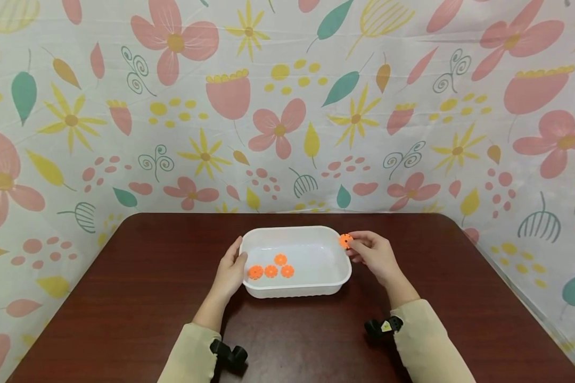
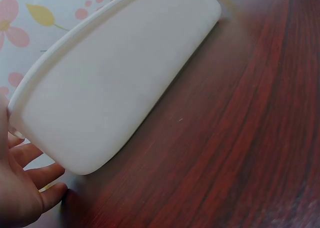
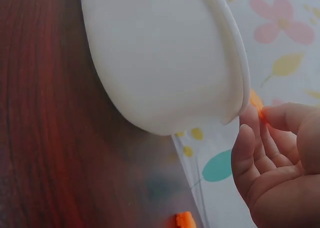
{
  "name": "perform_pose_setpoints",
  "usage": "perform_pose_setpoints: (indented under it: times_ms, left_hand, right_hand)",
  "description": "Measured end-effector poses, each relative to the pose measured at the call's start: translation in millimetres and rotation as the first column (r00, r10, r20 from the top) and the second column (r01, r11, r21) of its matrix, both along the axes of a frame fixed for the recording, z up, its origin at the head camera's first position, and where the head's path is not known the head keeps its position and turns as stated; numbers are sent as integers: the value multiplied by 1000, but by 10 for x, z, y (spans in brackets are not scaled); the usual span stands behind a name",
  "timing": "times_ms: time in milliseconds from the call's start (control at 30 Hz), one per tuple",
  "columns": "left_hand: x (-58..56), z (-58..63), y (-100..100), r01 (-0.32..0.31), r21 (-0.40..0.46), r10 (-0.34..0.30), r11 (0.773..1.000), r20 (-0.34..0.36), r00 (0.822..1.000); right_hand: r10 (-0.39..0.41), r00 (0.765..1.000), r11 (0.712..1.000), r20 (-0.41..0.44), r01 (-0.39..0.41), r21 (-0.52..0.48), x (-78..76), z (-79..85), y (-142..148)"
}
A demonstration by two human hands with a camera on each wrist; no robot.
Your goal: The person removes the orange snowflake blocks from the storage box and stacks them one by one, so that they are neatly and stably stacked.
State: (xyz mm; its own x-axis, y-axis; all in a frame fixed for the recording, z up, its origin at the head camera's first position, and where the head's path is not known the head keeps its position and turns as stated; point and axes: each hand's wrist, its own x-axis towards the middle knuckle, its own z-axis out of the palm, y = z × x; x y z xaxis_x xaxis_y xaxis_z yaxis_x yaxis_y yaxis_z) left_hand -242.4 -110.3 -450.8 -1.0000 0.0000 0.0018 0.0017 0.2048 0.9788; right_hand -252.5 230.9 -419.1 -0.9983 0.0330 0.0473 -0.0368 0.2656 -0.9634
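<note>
A white plastic tub (image 1: 297, 290) sits on the dark wooden table. My left hand (image 1: 228, 274) grips its left end, thumb over the rim and fingers along the outside; the left wrist view shows that hand (image 2: 25, 188) against the tub's end wall (image 2: 100, 98). At the right rear corner, my right hand (image 1: 376, 255) pinches an orange notched building disc (image 1: 345, 241) between thumb and fingers, right at the rim. In the right wrist view the disc (image 3: 256, 104) is partly hidden by the fingers. Several similar orange discs (image 1: 270, 271) lie inside the tub, toward its left.
Another orange piece (image 3: 185, 220) shows at the bottom of the right wrist view, beside the table's edge. Behind the brown table (image 1: 139, 298) hangs a flower-patterned cloth (image 1: 278, 175). A black wrist camera (image 1: 229, 355) is strapped at each sleeve.
</note>
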Motion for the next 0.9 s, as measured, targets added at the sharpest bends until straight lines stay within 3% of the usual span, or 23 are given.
perform_pose_setpoints:
  times_ms: [567,900]
  left_hand:
    - [-8,-6,8,6,6,-6,1000,-10,1000]
    - [-5,4,0,7,17,-7,1000,5,1000]
  right_hand:
    - [-89,995,991,-53,84,-101,55,-157,212]
    - [-148,989,983,5,148,-109,34,-227,330]
